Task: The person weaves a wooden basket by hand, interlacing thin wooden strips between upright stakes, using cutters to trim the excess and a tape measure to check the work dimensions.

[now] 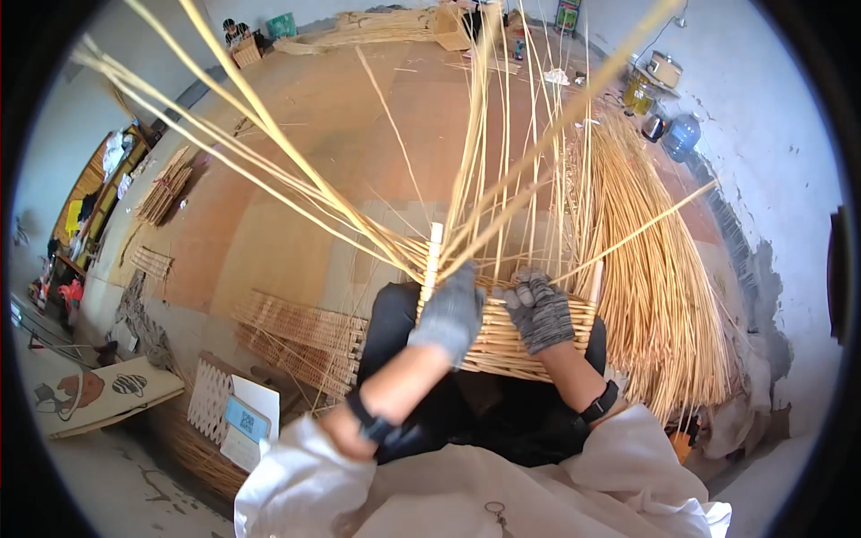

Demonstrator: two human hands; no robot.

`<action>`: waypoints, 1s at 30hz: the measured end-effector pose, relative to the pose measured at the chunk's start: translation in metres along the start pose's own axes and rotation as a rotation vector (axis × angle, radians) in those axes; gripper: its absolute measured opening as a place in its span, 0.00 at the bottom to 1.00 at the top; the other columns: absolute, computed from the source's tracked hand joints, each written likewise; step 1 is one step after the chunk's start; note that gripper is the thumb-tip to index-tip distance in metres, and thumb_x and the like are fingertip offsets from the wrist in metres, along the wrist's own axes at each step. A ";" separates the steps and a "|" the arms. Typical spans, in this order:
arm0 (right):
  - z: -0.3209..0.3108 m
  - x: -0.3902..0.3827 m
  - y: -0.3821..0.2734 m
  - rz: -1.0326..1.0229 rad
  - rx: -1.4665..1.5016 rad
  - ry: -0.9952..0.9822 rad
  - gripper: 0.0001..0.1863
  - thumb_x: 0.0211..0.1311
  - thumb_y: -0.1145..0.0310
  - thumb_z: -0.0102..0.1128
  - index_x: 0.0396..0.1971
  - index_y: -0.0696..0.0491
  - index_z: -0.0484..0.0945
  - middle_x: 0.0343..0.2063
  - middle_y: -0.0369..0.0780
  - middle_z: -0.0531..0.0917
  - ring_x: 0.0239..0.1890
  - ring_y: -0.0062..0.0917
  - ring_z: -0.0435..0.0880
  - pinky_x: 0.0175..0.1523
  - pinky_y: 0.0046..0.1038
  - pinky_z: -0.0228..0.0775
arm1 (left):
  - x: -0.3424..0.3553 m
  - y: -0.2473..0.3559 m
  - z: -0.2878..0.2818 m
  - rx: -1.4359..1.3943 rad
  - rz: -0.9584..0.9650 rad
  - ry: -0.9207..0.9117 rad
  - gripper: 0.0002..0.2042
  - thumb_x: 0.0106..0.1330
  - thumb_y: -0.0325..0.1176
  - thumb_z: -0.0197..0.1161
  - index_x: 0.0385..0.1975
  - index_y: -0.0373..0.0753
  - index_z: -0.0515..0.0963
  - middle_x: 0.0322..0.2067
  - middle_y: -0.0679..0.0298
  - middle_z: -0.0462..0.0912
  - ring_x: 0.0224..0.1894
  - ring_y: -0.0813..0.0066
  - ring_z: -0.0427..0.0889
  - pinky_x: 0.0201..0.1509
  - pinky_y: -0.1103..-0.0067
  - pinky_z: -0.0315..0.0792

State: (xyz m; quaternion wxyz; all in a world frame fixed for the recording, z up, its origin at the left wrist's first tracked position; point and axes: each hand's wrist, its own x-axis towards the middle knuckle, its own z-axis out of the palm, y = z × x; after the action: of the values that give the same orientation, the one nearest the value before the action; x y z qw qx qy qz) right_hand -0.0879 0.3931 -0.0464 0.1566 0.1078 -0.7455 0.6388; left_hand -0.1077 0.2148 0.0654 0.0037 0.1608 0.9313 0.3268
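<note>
Over the lap [520,421], woven wicker panel [511,348], beneath both gloved hands [448,314] [542,314]

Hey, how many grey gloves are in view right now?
2: one grey glove on the left hand, another on the right hand, both at the woven wicker panel. Others may be hidden.

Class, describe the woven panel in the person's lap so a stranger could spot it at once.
Start at the big sheaf of pale rods on the right, then move left to the person's lap. The woven panel lies under the grey-gloved left hand and right hand. Unlike the woven pieces on the floor at left, it has long rods fanning from it.
</note>
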 end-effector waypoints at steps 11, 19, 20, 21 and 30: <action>-0.043 0.092 -0.075 0.438 0.149 -0.314 0.13 0.65 0.69 0.50 0.45 0.60 0.69 0.35 0.43 0.79 0.34 0.26 0.81 0.43 0.24 0.79 | 0.011 -0.049 0.046 -0.252 -0.208 -0.075 0.16 0.57 0.47 0.63 0.33 0.41 0.78 0.31 0.53 0.82 0.38 0.54 0.80 0.43 0.69 0.73; -0.019 0.140 -0.019 0.148 -1.270 -0.662 0.16 0.58 0.62 0.58 0.45 0.52 0.73 0.36 0.43 0.76 0.40 0.32 0.78 0.47 0.31 0.71 | 0.021 -0.036 0.033 -0.059 -0.327 -0.071 0.18 0.59 0.49 0.58 0.36 0.40 0.78 0.36 0.51 0.81 0.42 0.53 0.79 0.47 0.66 0.72; -0.006 0.140 -0.024 0.180 -1.356 -0.553 0.17 0.58 0.63 0.58 0.46 0.52 0.71 0.40 0.45 0.73 0.42 0.33 0.77 0.48 0.31 0.70 | 0.022 -0.037 0.033 -0.010 -0.355 -0.056 0.18 0.59 0.49 0.59 0.36 0.39 0.78 0.36 0.51 0.81 0.42 0.53 0.79 0.47 0.67 0.71; 0.006 0.141 -0.031 0.238 -1.259 -0.288 0.21 0.59 0.65 0.57 0.51 0.53 0.68 0.47 0.49 0.68 0.46 0.35 0.77 0.53 0.30 0.68 | 0.022 -0.038 0.033 0.025 -0.341 -0.047 0.18 0.59 0.48 0.60 0.36 0.39 0.78 0.36 0.51 0.81 0.42 0.54 0.79 0.47 0.67 0.71; -0.029 0.033 -0.048 0.169 0.804 0.334 0.11 0.64 0.68 0.53 0.44 0.54 0.68 0.28 0.35 0.74 0.25 0.20 0.74 0.32 0.28 0.76 | 0.028 -0.044 0.029 -0.059 -0.350 -0.091 0.16 0.58 0.46 0.64 0.29 0.36 0.78 0.29 0.53 0.82 0.33 0.59 0.80 0.41 0.72 0.73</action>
State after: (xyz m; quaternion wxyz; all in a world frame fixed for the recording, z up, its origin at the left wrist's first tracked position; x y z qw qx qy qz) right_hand -0.0988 0.4153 0.0137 0.1677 -0.0060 -0.4085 0.8972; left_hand -0.1438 0.2084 0.0181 0.1075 0.0108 0.9340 0.3406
